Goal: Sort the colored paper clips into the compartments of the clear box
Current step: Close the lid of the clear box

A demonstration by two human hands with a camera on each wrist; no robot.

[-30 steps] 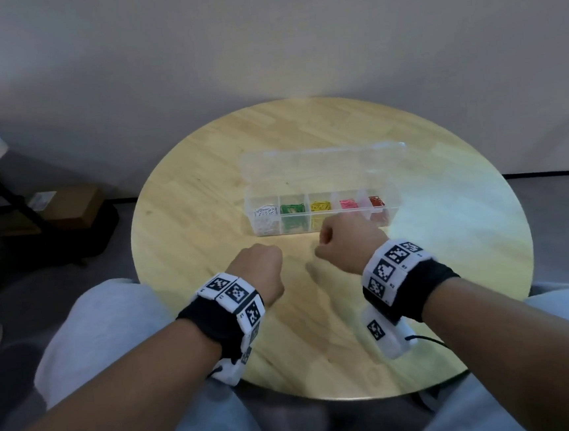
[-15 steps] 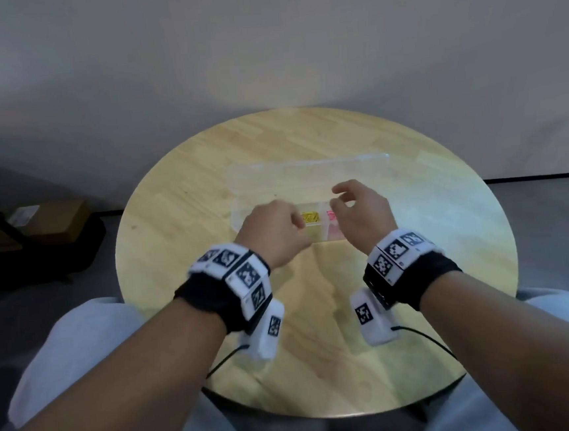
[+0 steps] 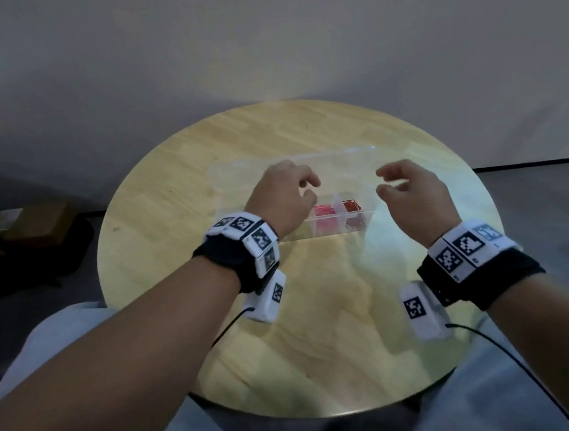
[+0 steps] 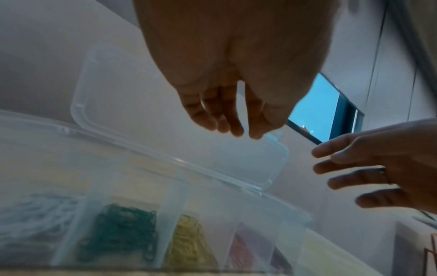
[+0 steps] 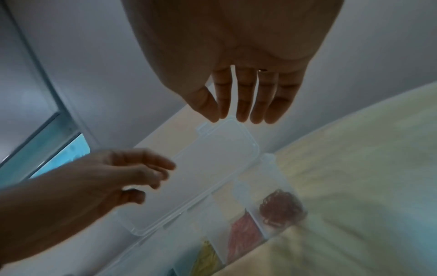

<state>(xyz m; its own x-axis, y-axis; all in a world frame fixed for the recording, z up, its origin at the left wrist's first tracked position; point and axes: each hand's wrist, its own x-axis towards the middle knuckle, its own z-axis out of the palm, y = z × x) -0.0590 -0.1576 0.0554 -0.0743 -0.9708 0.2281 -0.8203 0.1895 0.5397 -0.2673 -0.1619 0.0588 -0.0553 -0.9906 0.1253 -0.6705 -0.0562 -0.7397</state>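
Your left hand [image 3: 283, 201] and right hand [image 3: 412, 197] hung loosely open, empty, at the box [image 3: 332, 229] on the table [image 3: 174, 225]. The left hand hid compartments from the head view; the left wrist view showed green clips [image 4: 120, 229] there.

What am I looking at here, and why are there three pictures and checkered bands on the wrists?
There is no machine here: these are a person's two bare hands. The wide picture comes from a camera worn on the person's head. The other two come from small cameras strapped at each wrist, looking along the fingers. The checkered wristbands carry printed black-and-white marker squares.

On the round wooden table stands a clear box with its lid open. Its compartments hold paper clips sorted by colour: white, green, yellow, pink and red.

The left hand and the right hand hover over the box near the lid. Both hold nothing.
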